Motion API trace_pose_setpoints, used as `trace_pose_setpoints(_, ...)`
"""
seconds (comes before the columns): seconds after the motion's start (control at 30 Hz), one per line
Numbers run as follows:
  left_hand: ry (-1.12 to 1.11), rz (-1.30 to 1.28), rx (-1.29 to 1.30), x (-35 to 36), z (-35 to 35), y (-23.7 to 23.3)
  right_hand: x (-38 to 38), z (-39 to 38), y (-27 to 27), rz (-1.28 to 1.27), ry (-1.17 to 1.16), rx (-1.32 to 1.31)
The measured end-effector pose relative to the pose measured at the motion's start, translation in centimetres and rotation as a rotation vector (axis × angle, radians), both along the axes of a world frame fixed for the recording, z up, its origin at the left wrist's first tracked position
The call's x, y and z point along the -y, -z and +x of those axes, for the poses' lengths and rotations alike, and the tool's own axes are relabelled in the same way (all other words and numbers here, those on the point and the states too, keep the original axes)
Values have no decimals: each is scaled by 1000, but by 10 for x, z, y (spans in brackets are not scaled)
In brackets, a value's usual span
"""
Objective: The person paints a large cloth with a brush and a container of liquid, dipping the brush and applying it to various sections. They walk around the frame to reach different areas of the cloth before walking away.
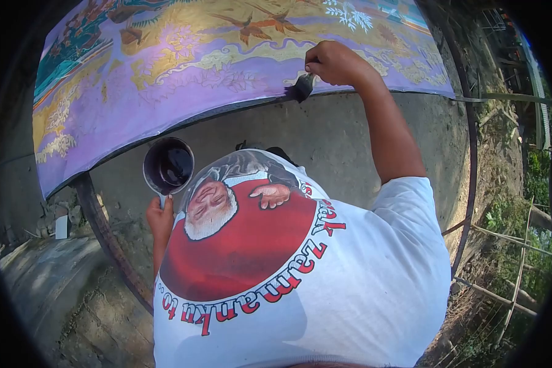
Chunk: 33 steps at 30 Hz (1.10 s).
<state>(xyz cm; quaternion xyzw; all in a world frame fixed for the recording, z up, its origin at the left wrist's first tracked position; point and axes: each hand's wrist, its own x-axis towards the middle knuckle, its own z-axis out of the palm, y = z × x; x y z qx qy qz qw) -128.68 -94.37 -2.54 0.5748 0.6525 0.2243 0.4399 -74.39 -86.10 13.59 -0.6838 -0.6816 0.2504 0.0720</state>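
Observation:
My right hand (337, 63) reaches up to the lower edge of a painted cloth (208, 95), fingers closed on the handle of a wide paintbrush (302, 88). The brush's dark bristles point downward and left and overlap the purple border. Lower left, my left hand (159, 214) grips the handle of a round pot (146, 168). Inside the pot is a dark purple liquid (175, 168). The cloth shows brown birds, yellow wavy shapes and leaf patterns on purple.
A dark frame bar (107, 236) curves down at left, and another bar (472, 141) runs along the right. Concrete ground (239, 119) shows below the cloth. Bamboo poles (497, 297) and green plants stand at the right edge.

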Motion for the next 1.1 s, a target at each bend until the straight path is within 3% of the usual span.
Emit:
trace_pose_setpoints(0.07, 19, 11, -4, 1, -3, 17, -5, 8, -6, 43, -12, 179)
trace_pose_setpoints(0.17, 64, 184, -31, 5, -23, 62, -10, -28, 5, 260, 9, 60)
trace_pose_setpoints(0.23, 141, 300, -49, 5, -23, 68, -17, -60, 37, 401, 18, -149)
trace_pose_setpoints(0.3, 158, 252, -63, 11, -25, 81, -12, -75, 56, 248, 175, -489)
trace_pose_setpoints(0.4, 154, 199, -72, 17, -26, 95, 10, -23, 88, 146, 384, -512)
trace_pose_setpoints(0.57, 126, 156, -79, 21, -29, 98, 100, 134, 81, 45, 803, -619)
trace_pose_setpoints(0.73, 47, 152, -102, 24, -11, 87, 185, 248, 108, 423, 1388, -562)
trace_pose_setpoints(0.83, -155, 29, 50, 28, 30, 51, 181, 235, 124, 412, 1338, -836)
trace_pose_setpoints(1.0, -130, -59, -44, 29, 74, 12, 110, 113, 131, 156, 1015, -1070)
trace_pose_setpoints(1.1, -83, -8, -125, 32, 73, 27, 68, 40, 131, 98, 840, -1139)
